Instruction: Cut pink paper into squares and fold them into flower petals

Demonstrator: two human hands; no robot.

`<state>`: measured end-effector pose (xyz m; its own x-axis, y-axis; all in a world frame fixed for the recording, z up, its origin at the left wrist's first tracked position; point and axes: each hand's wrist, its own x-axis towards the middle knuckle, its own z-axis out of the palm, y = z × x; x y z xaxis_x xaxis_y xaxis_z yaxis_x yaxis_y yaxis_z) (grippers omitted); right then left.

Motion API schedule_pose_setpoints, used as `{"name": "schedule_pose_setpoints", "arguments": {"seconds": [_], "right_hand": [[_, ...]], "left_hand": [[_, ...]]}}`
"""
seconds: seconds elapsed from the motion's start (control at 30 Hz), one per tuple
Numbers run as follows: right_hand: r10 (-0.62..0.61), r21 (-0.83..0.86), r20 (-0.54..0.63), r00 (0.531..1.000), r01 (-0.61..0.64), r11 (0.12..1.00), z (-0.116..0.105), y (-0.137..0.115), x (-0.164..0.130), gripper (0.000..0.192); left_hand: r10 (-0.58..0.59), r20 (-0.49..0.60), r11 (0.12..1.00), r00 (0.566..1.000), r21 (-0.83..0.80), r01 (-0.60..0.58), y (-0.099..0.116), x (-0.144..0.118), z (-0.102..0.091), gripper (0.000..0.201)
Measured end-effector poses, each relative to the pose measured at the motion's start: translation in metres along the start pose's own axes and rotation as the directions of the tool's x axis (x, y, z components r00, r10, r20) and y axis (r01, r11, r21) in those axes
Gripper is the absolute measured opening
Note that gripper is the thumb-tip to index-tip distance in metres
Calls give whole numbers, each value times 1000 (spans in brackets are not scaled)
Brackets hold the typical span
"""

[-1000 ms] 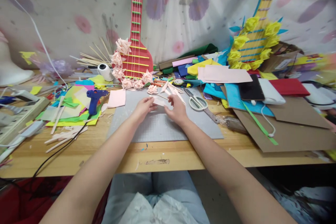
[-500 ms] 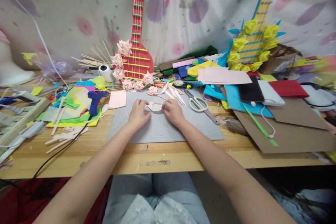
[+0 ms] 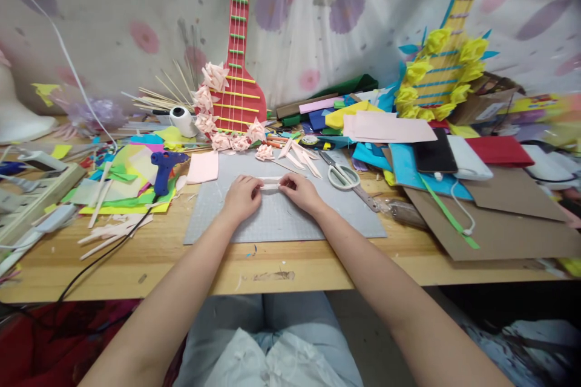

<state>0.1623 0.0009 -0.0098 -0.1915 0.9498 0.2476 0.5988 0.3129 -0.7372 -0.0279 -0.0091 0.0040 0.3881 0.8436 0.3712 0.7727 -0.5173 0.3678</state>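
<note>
A narrow strip of pale pink paper (image 3: 271, 182) lies between the two hands on the grey cutting mat (image 3: 281, 217), low against the mat's far half. The left hand (image 3: 242, 198) pinches its left end with curled fingers, and the right hand (image 3: 300, 191) pinches its right end, so only the short middle stretch shows; whether the strip is folded or rolled is hard to make out. The mat sits on the wooden counter (image 3: 136, 254), with the hands near its middle. Just beyond them lie a few loose pink paper slivers (image 3: 299, 157), too overlapped to count exactly, and one pair of scissors (image 3: 342, 176) to the right. One blue glue gun (image 3: 164, 166) rests on coloured paper sheets (image 3: 127, 184) to the left, beside one square pink sheet (image 3: 203, 167). Two cardboard guitars lean on the backdrop: a red guitar (image 3: 238, 72) edged with pink paper flowers, and a yellow guitar (image 3: 447, 60) whose neck is cut off by the top edge.
</note>
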Motion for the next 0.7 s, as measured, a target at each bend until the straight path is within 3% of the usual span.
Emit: {"name": "schedule_pose_setpoints", "arguments": {"seconds": [0.2, 0.7], "right_hand": [[84, 8, -77, 994, -84, 996, 4, -7, 0, 18], [58, -267, -118, 991, -88, 960, 12, -18, 0, 15]], "left_hand": [[-278, -74, 957, 958, -105, 269, 11, 3, 3, 23], [-298, -125, 954, 946, -74, 291, 16, 8, 11, 23]]}}
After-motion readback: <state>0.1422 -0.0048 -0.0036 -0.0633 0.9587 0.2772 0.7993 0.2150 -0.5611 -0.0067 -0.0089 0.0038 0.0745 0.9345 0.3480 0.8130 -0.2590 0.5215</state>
